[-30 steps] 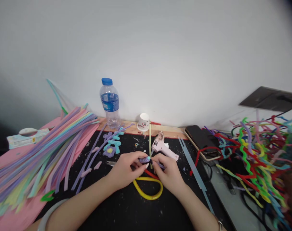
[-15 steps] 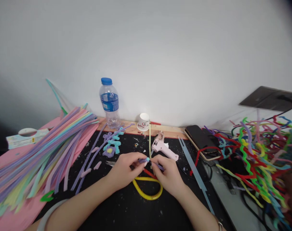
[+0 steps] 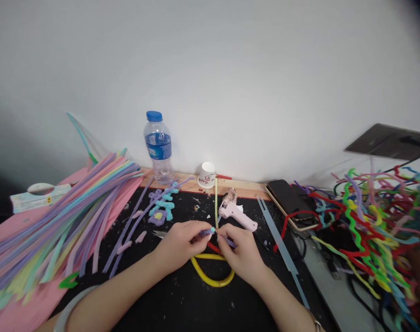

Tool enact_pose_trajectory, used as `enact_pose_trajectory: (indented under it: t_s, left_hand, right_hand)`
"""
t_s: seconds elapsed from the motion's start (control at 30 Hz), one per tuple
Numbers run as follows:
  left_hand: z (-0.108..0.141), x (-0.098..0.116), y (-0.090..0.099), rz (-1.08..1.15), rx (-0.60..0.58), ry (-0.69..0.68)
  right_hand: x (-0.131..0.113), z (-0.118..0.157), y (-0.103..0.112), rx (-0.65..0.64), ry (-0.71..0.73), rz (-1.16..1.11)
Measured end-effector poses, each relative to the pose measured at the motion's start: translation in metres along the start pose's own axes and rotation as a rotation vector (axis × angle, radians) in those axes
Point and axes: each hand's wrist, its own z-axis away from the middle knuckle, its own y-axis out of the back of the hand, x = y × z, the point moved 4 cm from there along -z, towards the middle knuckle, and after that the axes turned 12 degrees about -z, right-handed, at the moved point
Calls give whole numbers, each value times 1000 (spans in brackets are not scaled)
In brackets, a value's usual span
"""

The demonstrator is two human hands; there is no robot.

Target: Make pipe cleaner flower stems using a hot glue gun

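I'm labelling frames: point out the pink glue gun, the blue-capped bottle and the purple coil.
Pink glue gun (image 3: 238, 216), head view: its handle.
Blue-capped bottle (image 3: 158, 146), head view: its label.
Purple coil (image 3: 206, 232), head view: its side.

A wide, smooth, pale grey band (image 3: 68, 307) goes around my left arm (image 3: 123, 283). On my right arm (image 3: 282, 295) I wear a thin, shiny bracelet (image 3: 317, 323). It is too small to see well.

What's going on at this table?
Someone is doing handiwork with fuzzy strips. The left hand pinches a small purple coil with a light blue tip; the right hand holds a purple strip close beside it. A pink glue gun lies just beyond the hands, and a bundle of pastel strips lies to the left.
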Motion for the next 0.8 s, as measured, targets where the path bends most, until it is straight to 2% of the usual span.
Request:
enact_pose_trajectory:
  t_s: [0.13, 0.43, 0.8]
  left_hand:
    - [1, 0, 0, -51, -4, -20]
    - [0, 3, 3, 24, -25, 13]
    - [-1, -2, -2, 105, -103, 103]
  right_hand:
    - [0, 0, 0, -3, -5, -3]
    - [1, -2, 2, 20, -28, -13]
    - [0, -3, 4, 15, -7, -6]
